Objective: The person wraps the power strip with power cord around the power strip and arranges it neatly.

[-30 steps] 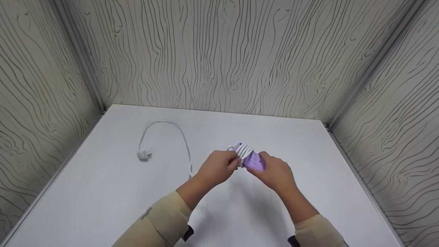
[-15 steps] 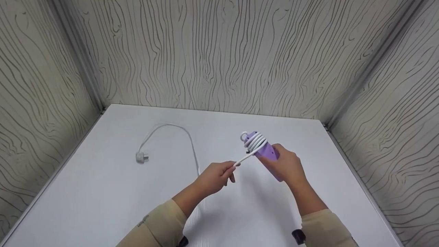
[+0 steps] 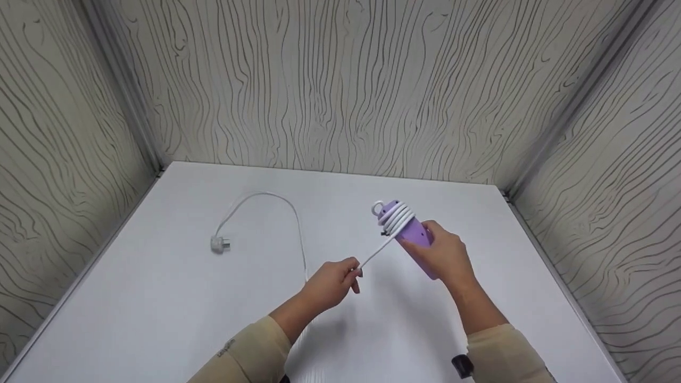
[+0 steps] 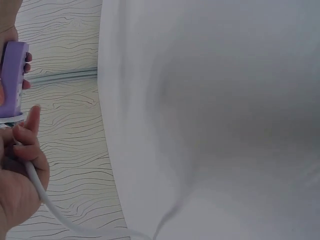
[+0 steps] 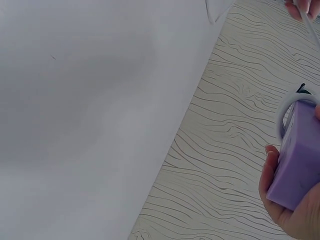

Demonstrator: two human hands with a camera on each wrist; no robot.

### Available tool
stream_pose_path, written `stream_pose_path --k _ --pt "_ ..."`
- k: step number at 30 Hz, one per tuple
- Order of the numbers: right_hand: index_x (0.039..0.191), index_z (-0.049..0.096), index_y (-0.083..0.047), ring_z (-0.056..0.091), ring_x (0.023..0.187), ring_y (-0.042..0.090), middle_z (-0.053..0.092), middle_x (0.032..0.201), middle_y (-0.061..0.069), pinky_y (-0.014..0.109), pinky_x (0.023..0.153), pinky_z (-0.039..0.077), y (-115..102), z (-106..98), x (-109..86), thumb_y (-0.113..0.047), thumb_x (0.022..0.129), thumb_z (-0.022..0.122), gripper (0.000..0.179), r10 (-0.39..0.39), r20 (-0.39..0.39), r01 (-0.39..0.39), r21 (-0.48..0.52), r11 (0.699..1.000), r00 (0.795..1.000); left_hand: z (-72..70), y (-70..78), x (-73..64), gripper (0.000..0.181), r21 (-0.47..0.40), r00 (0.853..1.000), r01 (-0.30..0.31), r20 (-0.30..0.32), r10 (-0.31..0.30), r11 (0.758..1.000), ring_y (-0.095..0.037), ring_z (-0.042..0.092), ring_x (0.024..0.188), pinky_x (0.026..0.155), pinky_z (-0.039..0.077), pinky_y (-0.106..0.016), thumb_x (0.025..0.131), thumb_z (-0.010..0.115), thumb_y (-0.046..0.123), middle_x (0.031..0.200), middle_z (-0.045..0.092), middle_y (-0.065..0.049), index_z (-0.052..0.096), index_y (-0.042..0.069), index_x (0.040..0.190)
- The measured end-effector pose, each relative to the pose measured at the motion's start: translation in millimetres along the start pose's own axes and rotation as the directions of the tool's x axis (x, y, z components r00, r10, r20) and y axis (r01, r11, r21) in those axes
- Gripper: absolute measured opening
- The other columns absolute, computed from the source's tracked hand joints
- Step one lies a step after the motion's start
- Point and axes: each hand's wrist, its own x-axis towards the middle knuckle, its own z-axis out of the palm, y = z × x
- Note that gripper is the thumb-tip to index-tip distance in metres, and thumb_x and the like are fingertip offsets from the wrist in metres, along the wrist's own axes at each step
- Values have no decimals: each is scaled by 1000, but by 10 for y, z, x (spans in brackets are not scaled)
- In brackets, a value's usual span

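Observation:
My right hand (image 3: 446,256) grips a purple power strip (image 3: 414,234) by its near end, held tilted above the table. A white cord (image 3: 396,219) is wound several times around the strip's far end, and a small loop stands out at the tip. From those coils the cord runs taut down to my left hand (image 3: 329,286), which pinches it between thumb and fingers. In the left wrist view the cord (image 4: 55,212) passes through the hand and trails away below. The right wrist view shows fingers wrapped around the strip (image 5: 302,155).
The cord's loose part (image 3: 292,210) arcs over the white table (image 3: 175,298) to a pronged plug (image 3: 217,244) at the left. Wood-grain patterned panels (image 3: 340,90) enclose the table at the back and both sides.
The left hand has drawn back from the strip, down and left, stretching the cord between them. The right hand has shifted the strip slightly up and to the right.

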Motion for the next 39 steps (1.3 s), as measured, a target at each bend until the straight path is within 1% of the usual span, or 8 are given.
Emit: stream_pose_path --k 3,10,13,19,25,30,35,39 --pt "130 44 -14 55 104 38 55 121 18 56 81 45 -34 1 -18 -66 72 60 80 10 15 -11 13 1000 1000 27 -35 14 12 -3 1000 18 12 -18 1000 -6 56 69 54 40 -22 95 47 20 69 64 12 59 17 93" --pt "130 45 -15 55 103 36 56 120 17 56 81 45 -43 24 -35 -67 70 61 80 -8 31 7 31 999 999 17 -80 35 10 -68 997 59 58 -55 996 -6 57 62 60 48 -23 94 50 20 75 65 5 59 17 93" --pt "129 45 -16 55 104 35 56 120 15 56 82 45 -32 28 -35 -66 71 61 79 -19 49 16 43 999 999 17 -118 31 11 -73 998 24 52 -20 997 -4 59 65 63 49 -21 94 51 21 78 65 4 62 17 95" --pt "126 48 -19 55 103 31 58 118 11 55 83 45 -52 13 -54 -60 72 65 69 -84 94 77 74 994 992 14 -201 35 13 -10 997 -78 22 78 997 0 57 68 64 48 -18 90 57 18 77 64 10 68 16 97" --pt "121 53 -23 56 96 25 61 110 4 49 79 47 -144 14 -132 -56 72 68 61 -209 122 200 83 976 970 -27 -220 67 13 99 988 -157 23 155 983 -3 50 67 62 45 -19 88 60 21 77 63 10 70 16 96" --pt "119 54 -25 56 90 21 62 105 -1 43 77 49 -186 34 -185 -51 71 71 57 -294 117 287 72 955 949 -65 -220 106 14 163 979 -204 25 203 965 -1 55 73 68 48 -19 87 61 18 85 67 8 71 13 97" --pt "119 54 -29 55 88 17 61 104 -6 39 76 49 -215 74 -228 -51 70 72 56 -344 121 335 86 938 931 -85 -203 139 14 142 982 -189 43 185 972 -2 60 82 74 49 -20 86 62 15 90 68 7 71 14 97" --pt "120 54 -28 56 87 15 61 104 -8 37 75 50 -245 110 -259 -50 72 71 55 -399 127 388 101 916 908 -75 -195 148 13 64 992 -125 35 123 990 -3 60 83 75 49 -22 86 63 15 91 67 9 69 17 97"
